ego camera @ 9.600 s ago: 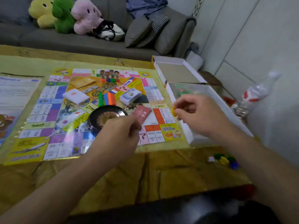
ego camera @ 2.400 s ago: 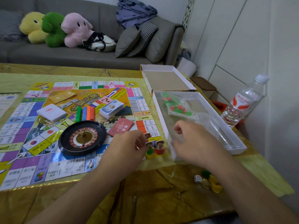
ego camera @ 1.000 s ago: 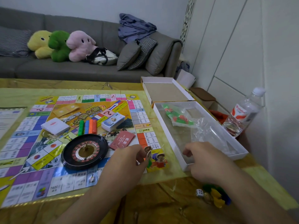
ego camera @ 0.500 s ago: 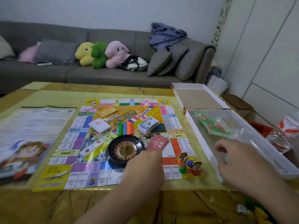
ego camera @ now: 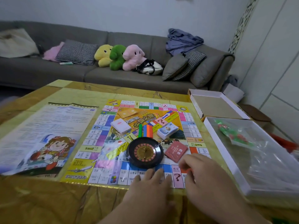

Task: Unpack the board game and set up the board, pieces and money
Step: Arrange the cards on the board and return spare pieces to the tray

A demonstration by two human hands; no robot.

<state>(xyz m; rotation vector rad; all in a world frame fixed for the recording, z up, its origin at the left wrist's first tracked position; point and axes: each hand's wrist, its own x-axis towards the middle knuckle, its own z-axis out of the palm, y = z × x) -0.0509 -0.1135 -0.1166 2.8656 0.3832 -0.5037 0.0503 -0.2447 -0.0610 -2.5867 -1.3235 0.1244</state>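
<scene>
Risk: both hands crowd the near edge of the glossy printed paper game board (ego camera: 145, 143); a nudge could slide the thin sheet and upset the round black plastic roulette wheel (ego camera: 144, 152) and banknote stack (ego camera: 167, 130) at its middle. Left hand (ego camera: 150, 188) lies flat, fingers spread. Right hand (ego camera: 205, 177) is curled; contents cannot be told. Bagged pieces (ego camera: 233, 135) sit in the white cardboard box tray (ego camera: 226, 160) by the board's right edge.

One printed game board (ego camera: 103, 130); one black roulette wheel (ego camera: 145, 152); three card stacks: white (ego camera: 121, 127), blue-and-white (ego camera: 167, 130), red (ego camera: 176, 151); four upright coloured bars (ego camera: 145, 130); two white cardboard box halves (ego camera: 215, 107) (ego camera: 226, 160); one paper rules sheet (ego camera: 48, 135); three plush toys: yellow (ego camera: 103, 55), green (ego camera: 117, 57), pink (ego camera: 133, 57); two hands (ego camera: 150, 189) (ego camera: 208, 180).
</scene>
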